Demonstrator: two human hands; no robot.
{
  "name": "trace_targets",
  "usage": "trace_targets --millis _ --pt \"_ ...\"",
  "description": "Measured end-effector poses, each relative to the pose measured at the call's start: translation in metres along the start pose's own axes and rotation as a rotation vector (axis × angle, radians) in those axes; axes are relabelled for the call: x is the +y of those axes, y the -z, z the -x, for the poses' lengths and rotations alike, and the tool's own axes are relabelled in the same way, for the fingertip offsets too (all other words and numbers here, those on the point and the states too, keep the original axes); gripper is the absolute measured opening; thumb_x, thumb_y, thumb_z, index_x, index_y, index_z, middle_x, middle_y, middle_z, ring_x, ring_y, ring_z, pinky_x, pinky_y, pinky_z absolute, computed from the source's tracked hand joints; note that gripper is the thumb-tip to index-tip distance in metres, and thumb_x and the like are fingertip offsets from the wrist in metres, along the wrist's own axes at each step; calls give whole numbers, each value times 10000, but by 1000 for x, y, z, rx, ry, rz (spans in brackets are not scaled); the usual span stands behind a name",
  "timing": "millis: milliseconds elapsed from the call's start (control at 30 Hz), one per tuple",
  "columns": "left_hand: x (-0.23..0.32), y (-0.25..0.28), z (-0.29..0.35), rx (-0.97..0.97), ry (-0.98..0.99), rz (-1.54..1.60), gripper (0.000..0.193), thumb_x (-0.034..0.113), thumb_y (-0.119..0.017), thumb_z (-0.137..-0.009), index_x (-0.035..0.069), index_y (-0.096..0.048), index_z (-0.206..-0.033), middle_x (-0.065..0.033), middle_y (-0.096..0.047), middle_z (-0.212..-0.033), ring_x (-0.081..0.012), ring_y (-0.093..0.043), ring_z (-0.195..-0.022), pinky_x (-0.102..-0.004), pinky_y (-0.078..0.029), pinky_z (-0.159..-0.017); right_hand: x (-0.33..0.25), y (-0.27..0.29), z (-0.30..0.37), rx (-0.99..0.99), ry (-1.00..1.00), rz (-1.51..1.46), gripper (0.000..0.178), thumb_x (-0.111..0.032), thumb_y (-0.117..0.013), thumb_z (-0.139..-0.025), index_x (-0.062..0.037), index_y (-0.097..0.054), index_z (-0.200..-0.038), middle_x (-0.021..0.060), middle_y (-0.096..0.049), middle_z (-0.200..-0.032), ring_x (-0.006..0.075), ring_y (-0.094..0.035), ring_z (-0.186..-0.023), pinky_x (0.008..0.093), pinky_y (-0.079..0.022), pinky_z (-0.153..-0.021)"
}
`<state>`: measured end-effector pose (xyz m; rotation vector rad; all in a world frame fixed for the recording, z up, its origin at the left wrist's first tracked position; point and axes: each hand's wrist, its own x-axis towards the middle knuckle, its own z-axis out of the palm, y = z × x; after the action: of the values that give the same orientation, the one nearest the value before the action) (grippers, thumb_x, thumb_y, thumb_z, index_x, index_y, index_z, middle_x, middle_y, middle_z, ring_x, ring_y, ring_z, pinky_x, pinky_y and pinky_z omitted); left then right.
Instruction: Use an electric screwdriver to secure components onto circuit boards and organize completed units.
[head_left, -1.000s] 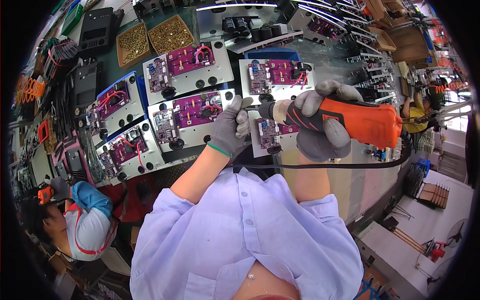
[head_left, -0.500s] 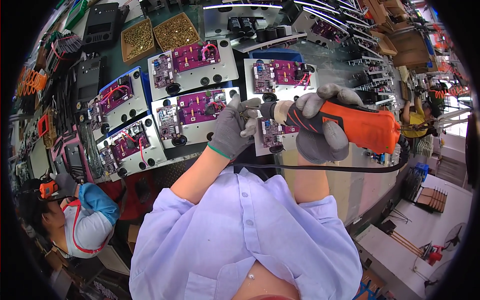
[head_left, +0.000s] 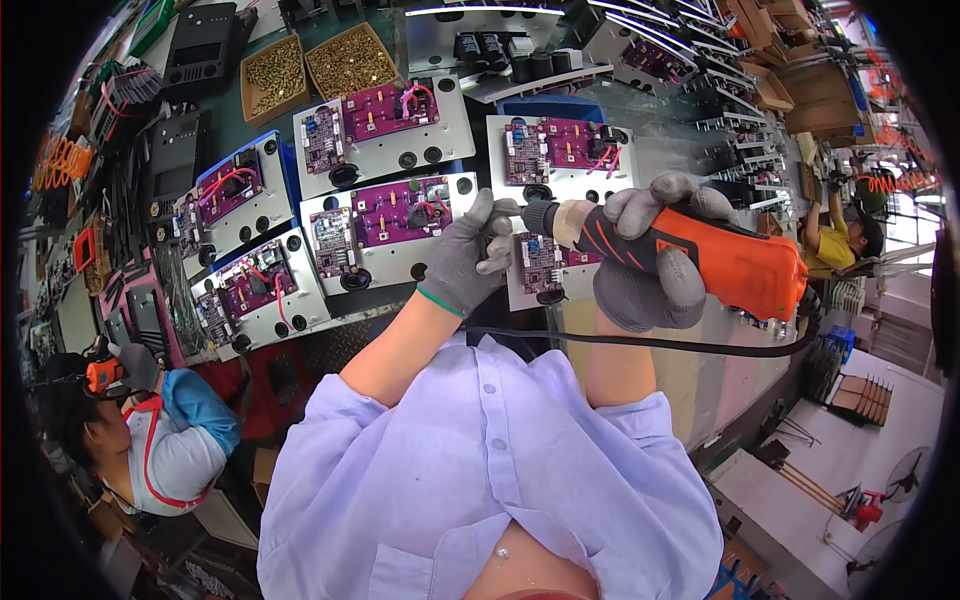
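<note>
My right hand [head_left: 625, 292], in a grey glove, is wrapped round an orange and black electric screwdriver [head_left: 748, 268] lying nearly level, its nose to the left. My left hand [head_left: 462, 262], gloved too, has its thumb and fingers pinched together at the screwdriver's tip; whatever they hold is too small to make out. Just left of these fingers lies a metal plate [head_left: 388, 262] bearing a purple circuit board [head_left: 385, 213]. Another plate with a purple board [head_left: 540, 268] lies beneath the screwdriver, partly covered by it and my hands.
More plates with purple boards [head_left: 390, 108] surround my hands. Two cartons of small brass-coloured parts [head_left: 274, 78] stand at the back left. The black cable [head_left: 650, 344] loops in front of me. Co-workers sit at left [head_left: 160, 450] and far right [head_left: 838, 240].
The screwdriver's rear end has dipped slightly and shifted a little right with my right hand. My left fingers remain at its tip. At left, the co-worker's hand and orange tool have moved slightly.
</note>
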<state>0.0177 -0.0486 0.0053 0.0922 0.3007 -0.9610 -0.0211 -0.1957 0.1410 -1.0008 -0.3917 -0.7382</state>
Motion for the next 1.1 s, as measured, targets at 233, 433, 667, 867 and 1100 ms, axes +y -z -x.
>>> trace_targets --millis 233,433,667,867,1100 --pt "-4 -2 -2 -11 -33 -33 397 361 -448 -963 -14 -577 -988 -40 -612 -672 -103 -490 -442 -182 -324 -299 -2 2 0 -30 -7 3 495 -62 -604 -739 0 -501 -1220 233 -546 -1118 249 -606 -743 414 -494 -710" --pt "-6 4 -4 58 90 113 392 383 -491 -942 3 -583 -936 -38 -600 -644 -107 -494 -438 -177 -312 -285 -4 1 -2 -120 -52 -80 508 -58 -598 -732 -12 -490 -1226 235 -530 -1118 259 -604 -774 413 -494 -722" --pt "-14 -29 6 381 91 -164 353 310 -459 -963 -17 -530 -1075 -98 -612 -773 -103 -491 -503 -198 -304 -367 22 7 7 109 -156 131 496 -43 -579 -713 15 -459 -1190 217 -574 -1018 250 -609 -794 413 -503 -781" --pt "-9 -2 12 386 17 -253 287 208 -400 -984 -28 -525 -1091 -70 -603 -785 -82 -443 -495 -196 -295 -358 47 6 -6 247 -213 398 439 -3 -520 -653 33 -486 -1089 189 -581 -965 209 -619 -757 374 -523 -769" --pt "-8 9 15 346 -39 -263 269 248 -485 -959 12 -558 -1065 22 -488 -625 -69 -375 -435 -184 -264 -338 47 9 -11 168 -301 386 406 17 -517 -649 38 -491 -1053 178 -577 -962 189 -613 -740 373 -530 -746"
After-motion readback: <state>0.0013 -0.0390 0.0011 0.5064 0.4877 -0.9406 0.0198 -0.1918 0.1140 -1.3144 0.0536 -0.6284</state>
